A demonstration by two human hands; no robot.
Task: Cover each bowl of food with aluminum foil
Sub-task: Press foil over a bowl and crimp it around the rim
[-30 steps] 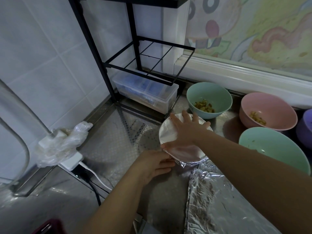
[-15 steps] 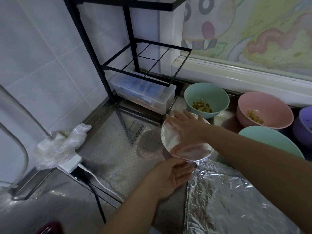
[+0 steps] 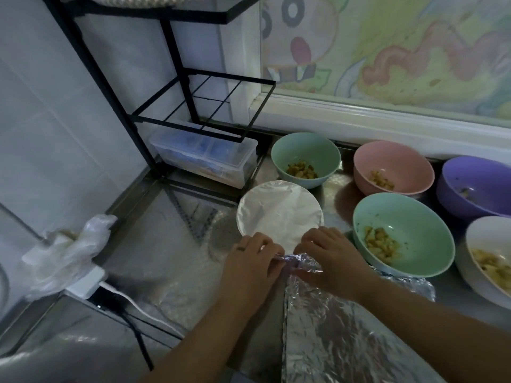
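A foil-covered bowl point(image 3: 279, 211) stands on the steel counter, its top smooth and tight. My left hand point(image 3: 250, 261) and my right hand point(image 3: 334, 258) sit side by side at its near rim, fingers curled, pinching the crumpled foil edge between them. A loose foil sheet point(image 3: 345, 335) runs from that edge toward me. Uncovered bowls with food lie to the right: a small green bowl point(image 3: 305, 150), a pink bowl point(image 3: 394, 158), a large green bowl point(image 3: 409, 217), a purple bowl point(image 3: 475, 183) and a white bowl point(image 3: 486, 244).
A black wire rack point(image 3: 154, 106) stands at the back left over a clear plastic box point(image 3: 204, 156). A white power strip point(image 3: 83, 283) wrapped in plastic with a cable lies at the left counter edge. Tiled wall left, window ledge point(image 3: 387, 120) behind the bowls.
My right hand left the top of the foil-covered bowl and came down to its near rim. My left hand rose from beside the bowl to meet it at the foil edge.
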